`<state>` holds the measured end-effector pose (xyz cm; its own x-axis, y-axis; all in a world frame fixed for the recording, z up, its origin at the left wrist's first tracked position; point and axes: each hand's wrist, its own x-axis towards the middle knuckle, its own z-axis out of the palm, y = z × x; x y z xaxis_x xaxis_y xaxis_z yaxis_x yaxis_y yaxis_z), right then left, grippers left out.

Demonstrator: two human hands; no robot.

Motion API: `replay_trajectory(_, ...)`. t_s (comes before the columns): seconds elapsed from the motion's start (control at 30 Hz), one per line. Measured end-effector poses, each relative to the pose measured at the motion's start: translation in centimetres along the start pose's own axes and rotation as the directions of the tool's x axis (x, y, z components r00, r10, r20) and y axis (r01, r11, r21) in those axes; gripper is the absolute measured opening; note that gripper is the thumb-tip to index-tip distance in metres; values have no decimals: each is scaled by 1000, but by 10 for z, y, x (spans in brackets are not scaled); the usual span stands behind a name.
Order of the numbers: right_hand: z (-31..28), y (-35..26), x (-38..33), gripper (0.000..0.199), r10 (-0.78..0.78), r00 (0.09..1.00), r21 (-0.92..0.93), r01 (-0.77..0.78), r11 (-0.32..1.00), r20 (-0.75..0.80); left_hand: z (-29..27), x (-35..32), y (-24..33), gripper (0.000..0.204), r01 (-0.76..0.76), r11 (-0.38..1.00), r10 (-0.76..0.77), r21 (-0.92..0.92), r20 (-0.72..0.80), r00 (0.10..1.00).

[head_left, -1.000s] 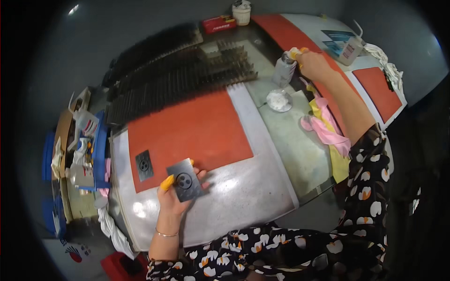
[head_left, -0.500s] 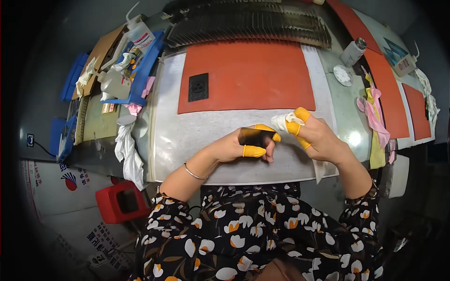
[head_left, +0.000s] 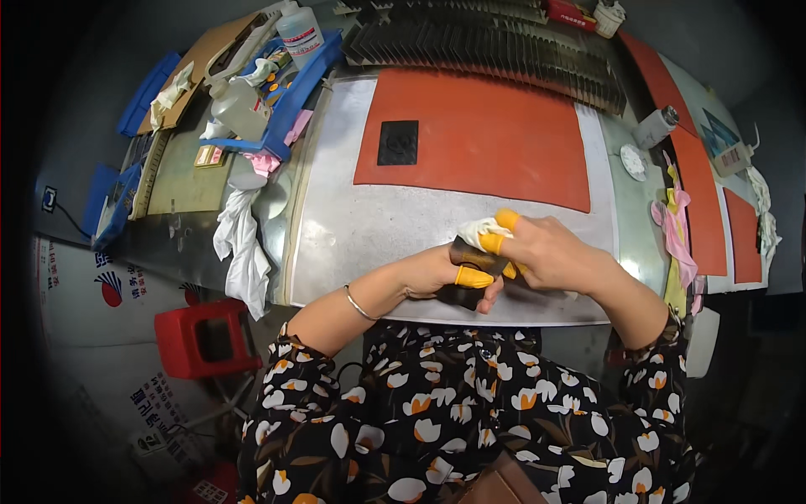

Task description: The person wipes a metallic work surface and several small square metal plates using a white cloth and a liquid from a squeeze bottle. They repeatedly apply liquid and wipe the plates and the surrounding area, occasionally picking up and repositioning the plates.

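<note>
My left hand [head_left: 434, 273], with yellow finger cots, grips a dark, shiny flat plate [head_left: 470, 254] just above the near edge of the pale work surface. The thumb lies across the plate's near side. My right hand [head_left: 550, 252], also in yellow finger cots, pinches a folded white cloth [head_left: 480, 229] and brings it against the plate's far edge. Part of the plate is hidden behind the right fingers. Beyond the hands, an orange mat [head_left: 478, 139] carries a black square piece [head_left: 398, 143].
A rack of upright dark plates [head_left: 487, 63] spans the back. A blue tray [head_left: 306, 92] with bottles stands at left, near a hanging white cloth [head_left: 242, 252]. To the right are a metal-topped bottle [head_left: 656, 128], a small white dish [head_left: 633, 162] and pink cloths [head_left: 674, 227].
My right hand has moved left with the white cloth, from beside the plate onto it. The left hand has tilted the plate. The whole view has shifted slightly.
</note>
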<state>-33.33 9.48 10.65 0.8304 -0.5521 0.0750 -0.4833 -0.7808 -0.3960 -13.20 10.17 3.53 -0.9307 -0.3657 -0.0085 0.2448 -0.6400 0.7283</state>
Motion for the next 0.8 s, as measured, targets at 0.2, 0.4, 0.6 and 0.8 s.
replay_trajectory(0.2,-6,-2,-8,21,-9,1000,-12,10,1000,26,-1,-14,6,25,-4,997,11,80,-91,996)
replay_trajectory(0.4,-7,-8,11,25,44,996,-40,-41,998,73,2,-3,0,32,20,1000,-19,13,-29,999)
replay_trajectory(0.6,5,-7,-9,27,53,999,-14,-52,999,14,-3,-11,8,27,49,989,-48,142,-16,999)
replay_trajectory(0.8,7,-8,-18,29,127,991,1,-127,992,40,-4,-19,7,18,-70,987,87,147,-112,990)
